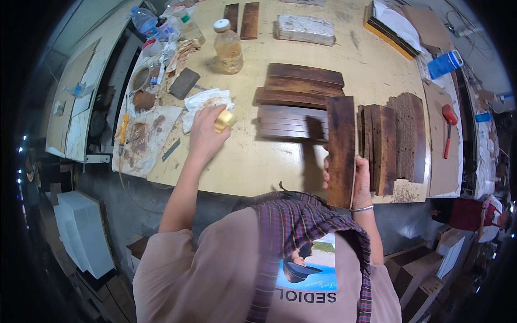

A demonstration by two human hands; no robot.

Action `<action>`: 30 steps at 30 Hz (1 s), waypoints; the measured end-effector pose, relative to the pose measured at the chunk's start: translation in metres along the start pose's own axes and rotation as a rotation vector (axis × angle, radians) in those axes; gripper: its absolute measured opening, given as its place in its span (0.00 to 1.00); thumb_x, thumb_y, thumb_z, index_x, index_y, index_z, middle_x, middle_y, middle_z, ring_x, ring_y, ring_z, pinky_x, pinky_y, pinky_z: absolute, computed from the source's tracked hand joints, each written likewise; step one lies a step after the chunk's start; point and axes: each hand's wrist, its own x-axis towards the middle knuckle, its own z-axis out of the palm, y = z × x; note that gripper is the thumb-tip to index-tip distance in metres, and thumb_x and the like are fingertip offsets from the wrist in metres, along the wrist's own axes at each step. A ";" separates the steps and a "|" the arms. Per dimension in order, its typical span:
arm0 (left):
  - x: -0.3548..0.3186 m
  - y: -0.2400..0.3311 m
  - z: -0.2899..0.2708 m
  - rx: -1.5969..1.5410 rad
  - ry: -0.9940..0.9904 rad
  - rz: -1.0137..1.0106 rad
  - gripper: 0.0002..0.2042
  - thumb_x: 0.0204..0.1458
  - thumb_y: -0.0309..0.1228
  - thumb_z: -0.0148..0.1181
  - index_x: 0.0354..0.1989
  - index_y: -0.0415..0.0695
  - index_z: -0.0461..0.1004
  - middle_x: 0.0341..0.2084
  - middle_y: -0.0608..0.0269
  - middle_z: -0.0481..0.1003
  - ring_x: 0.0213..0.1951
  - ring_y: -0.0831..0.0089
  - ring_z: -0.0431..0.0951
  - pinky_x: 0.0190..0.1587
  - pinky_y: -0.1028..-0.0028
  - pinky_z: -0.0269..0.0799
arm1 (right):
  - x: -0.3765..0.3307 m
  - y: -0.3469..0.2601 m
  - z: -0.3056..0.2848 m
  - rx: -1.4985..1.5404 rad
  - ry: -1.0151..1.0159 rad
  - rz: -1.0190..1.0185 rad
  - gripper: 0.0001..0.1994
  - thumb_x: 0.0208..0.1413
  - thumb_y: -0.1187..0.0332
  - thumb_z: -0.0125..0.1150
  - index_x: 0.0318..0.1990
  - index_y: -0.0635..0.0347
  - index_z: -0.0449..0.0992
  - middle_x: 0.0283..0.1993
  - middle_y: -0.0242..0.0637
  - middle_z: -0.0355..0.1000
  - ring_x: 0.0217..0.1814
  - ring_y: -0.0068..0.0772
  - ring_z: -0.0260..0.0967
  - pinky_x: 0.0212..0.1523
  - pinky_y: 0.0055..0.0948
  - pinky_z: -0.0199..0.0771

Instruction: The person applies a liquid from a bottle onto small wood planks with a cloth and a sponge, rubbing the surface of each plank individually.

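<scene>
The head view shows two bare hands above a pale yellow bench [245, 172]. Left of the middle of the frame, the left hand [207, 134] has its fingers curled around a small yellow piece [222, 123], just beside a stained white cloth [203, 100]. Right of the middle, the right hand [363, 180] grips the lower part of a dark brown plank [341, 145], its fingers closed on both long edges; the plank's broad face shows and its long side runs up the frame. Behind that plank, toward the frame's middle, lie stacked planks [299, 81], the nearer ones greyer along their edges. To the right, more boards [386, 151] stand close together in a row. At upper center-left sits a clear bottle [228, 51] with a white cap, with a grey block [184, 83] lower and further left. A whitish slab [305, 29] lies at the top, and a red-headed tool [448, 124] at the right.
</scene>
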 end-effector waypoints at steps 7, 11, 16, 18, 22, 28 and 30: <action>-0.003 -0.061 -0.011 0.221 0.031 -0.053 0.25 0.46 0.36 0.67 0.54 0.43 0.75 0.51 0.55 0.74 0.52 0.56 0.71 0.56 0.64 0.68 | 0.018 -0.006 -0.001 0.018 -0.051 0.032 0.36 0.59 0.45 0.35 0.67 0.64 0.59 0.48 0.46 0.70 0.42 0.42 0.72 0.41 0.45 0.79; 0.029 -0.071 0.020 0.417 -0.082 -0.118 0.28 0.48 0.36 0.66 0.61 0.49 0.70 0.55 0.54 0.72 0.56 0.54 0.70 0.59 0.63 0.66 | 0.038 -0.008 0.000 -0.026 -0.050 0.088 0.33 0.63 0.47 0.29 0.63 0.64 0.64 0.59 0.50 0.70 0.52 0.44 0.73 0.49 0.51 0.78; 0.078 -0.052 0.038 -0.301 -0.019 -0.108 0.22 0.48 0.16 0.45 0.49 0.43 0.79 0.55 0.52 0.73 0.53 0.57 0.76 0.51 0.70 0.75 | 0.052 -0.014 0.014 -0.083 -0.114 0.008 0.31 0.64 0.49 0.32 0.63 0.64 0.65 0.58 0.46 0.71 0.50 0.40 0.73 0.49 0.49 0.79; 0.092 0.030 0.033 -0.811 0.019 -0.066 0.23 0.49 0.13 0.44 0.51 0.43 0.78 0.55 0.54 0.73 0.54 0.61 0.75 0.55 0.69 0.74 | 0.055 -0.014 0.013 -0.014 -0.030 0.025 0.31 0.64 0.50 0.33 0.63 0.65 0.64 0.57 0.49 0.71 0.51 0.42 0.74 0.47 0.51 0.79; 0.077 0.134 0.078 -1.026 -0.041 0.239 0.24 0.51 0.12 0.44 0.53 0.47 0.77 0.53 0.55 0.75 0.55 0.61 0.74 0.61 0.68 0.68 | 0.058 -0.012 0.030 -0.134 0.137 -0.021 0.29 0.64 0.50 0.37 0.63 0.63 0.65 0.56 0.46 0.72 0.51 0.42 0.73 0.49 0.49 0.79; -0.057 0.131 0.064 -0.717 -0.900 0.525 0.13 0.51 0.21 0.50 0.36 0.44 0.82 0.38 0.56 0.80 0.49 0.58 0.78 0.56 0.61 0.72 | 0.057 -0.045 0.000 -0.051 0.087 -0.240 0.31 0.64 0.50 0.28 0.60 0.65 0.68 0.53 0.48 0.74 0.46 0.39 0.74 0.41 0.46 0.82; -0.050 0.099 0.062 -1.058 -0.715 0.192 0.13 0.50 0.20 0.50 0.37 0.42 0.82 0.39 0.54 0.79 0.48 0.57 0.78 0.54 0.63 0.74 | 0.052 -0.050 0.003 -0.053 0.093 -0.263 0.31 0.64 0.50 0.28 0.59 0.66 0.68 0.52 0.47 0.75 0.46 0.38 0.75 0.41 0.44 0.82</action>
